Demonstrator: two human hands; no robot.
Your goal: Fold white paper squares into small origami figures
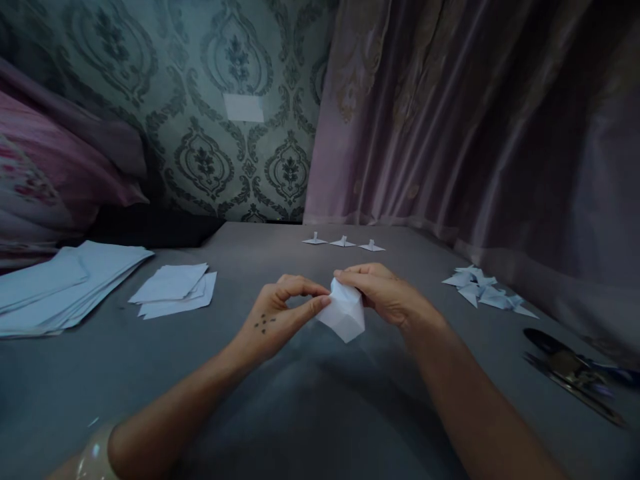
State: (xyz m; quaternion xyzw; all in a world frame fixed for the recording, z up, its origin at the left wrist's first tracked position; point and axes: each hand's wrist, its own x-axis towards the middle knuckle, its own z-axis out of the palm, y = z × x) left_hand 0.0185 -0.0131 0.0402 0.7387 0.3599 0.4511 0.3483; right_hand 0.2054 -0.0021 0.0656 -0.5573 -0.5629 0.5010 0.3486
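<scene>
A small piece of folded white paper (347, 317) is held up in front of me between both hands, its creased faces toward me. My left hand (280, 307) pinches its left edge between thumb and index finger. On the right side, my right hand (383, 290) grips the upper part, with the thumb along the top and the other fingers mostly hidden behind the paper. Beyond my hands, three small folded paper figures (343, 242) stand in a row on the grey surface (270, 250).
At the left lie a stack of large white sheets (107, 267) and a smaller pile of cut paper (173, 283). Several folded paper pieces (480, 287) are heaped at the right, with a dark metallic object (570, 367), blurred, nearer me. A curtain (425, 133) hangs along the right side.
</scene>
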